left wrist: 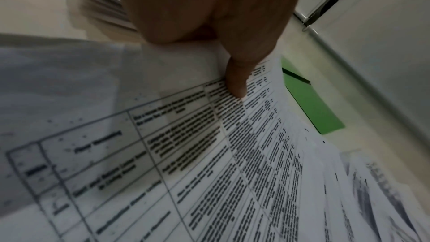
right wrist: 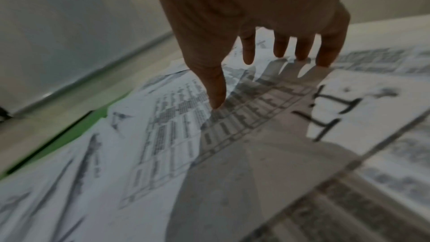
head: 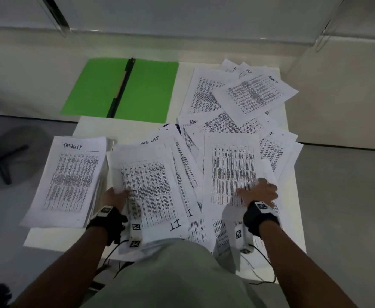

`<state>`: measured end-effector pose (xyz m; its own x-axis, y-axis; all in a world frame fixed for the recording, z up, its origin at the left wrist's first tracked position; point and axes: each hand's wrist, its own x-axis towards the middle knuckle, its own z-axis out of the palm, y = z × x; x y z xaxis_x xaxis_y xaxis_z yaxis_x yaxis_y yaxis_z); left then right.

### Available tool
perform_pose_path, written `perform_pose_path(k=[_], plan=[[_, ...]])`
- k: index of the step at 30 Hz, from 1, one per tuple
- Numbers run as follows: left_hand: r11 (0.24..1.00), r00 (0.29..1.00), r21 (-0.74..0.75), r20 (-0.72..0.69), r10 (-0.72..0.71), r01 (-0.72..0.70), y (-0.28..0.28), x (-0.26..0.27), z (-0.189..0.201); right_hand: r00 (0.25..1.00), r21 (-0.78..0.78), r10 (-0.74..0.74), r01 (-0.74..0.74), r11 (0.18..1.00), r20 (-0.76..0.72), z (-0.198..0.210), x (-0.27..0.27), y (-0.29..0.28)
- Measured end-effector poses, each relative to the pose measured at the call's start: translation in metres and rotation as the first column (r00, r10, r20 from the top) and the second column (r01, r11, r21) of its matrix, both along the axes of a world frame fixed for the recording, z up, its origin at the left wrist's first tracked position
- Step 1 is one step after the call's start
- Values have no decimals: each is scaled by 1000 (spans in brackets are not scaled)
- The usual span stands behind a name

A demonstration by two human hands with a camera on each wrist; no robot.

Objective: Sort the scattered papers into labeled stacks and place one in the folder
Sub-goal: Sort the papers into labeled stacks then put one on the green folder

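Note:
An open green folder (head: 119, 87) lies at the table's far left and shows as a green strip (left wrist: 311, 102) in the left wrist view. A squared stack headed "TASKLIST" (head: 71, 178) sits front left. My left hand (head: 117, 193) grips the left edge of a sheaf marked "IT" (head: 151, 187), thumb (left wrist: 235, 84) pressed on the top sheet (left wrist: 209, 154). My right hand (head: 259, 192) rests with spread, straight fingers (right wrist: 279, 51) on loose printed sheets (head: 233, 165), beside another "IT" sheet (right wrist: 349, 98). Sheets headed "Admin" (head: 253, 92) lie fanned at the far right.
Overlapping papers cover most of the white table (head: 297, 230). A black chair base (head: 2, 161) stands on the floor to the left. Thin cables (head: 262, 278) trail off the front edge near my body. Pale partition walls (head: 204, 18) close the far side.

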<state>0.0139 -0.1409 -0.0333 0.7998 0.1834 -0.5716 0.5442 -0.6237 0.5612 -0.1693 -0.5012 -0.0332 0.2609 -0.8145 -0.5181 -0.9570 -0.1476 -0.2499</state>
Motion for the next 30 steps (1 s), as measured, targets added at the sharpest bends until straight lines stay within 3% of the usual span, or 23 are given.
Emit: perform_pose_path(k=[2, 9, 13, 17, 20, 21, 23, 26, 30], plan=[[1000, 1000, 18, -17, -15, 15, -4, 7, -1, 1000, 47, 15, -17, 999, 25, -2, -8, -9], [999, 998, 24, -52, 22, -20, -54, 31, 14, 921, 90, 119, -163, 983, 370, -5, 0, 5], [997, 991, 65, -132, -38, 46, -74, 49, -5, 886, 147, 219, -301, 942, 408, -2, 22, 25], [980, 979, 143, -166, -114, 139, -91, 46, 0, 866, 182, 327, -417, 891, 379, -1, 41, 43], [968, 977, 195, -173, -123, 157, -95, 42, -3, 853, 292, 351, -474, 831, 386, -2, 52, 58], [952, 975, 250, -176, -133, 175, -94, 40, -4, 837, 296, 415, -523, 799, 357, -3, 56, 63], [935, 980, 308, -145, -138, 177, -95, 35, -6, 819, 207, 467, -547, 811, 332, -4, 66, 72], [940, 985, 300, -92, -144, 165, -97, 26, -13, 826, 183, 402, -499, 847, 395, 2, 87, 85], [982, 996, 178, -82, -44, 58, -101, 23, -13, 814, 248, 445, -550, 798, 372, 3, 112, 97]])
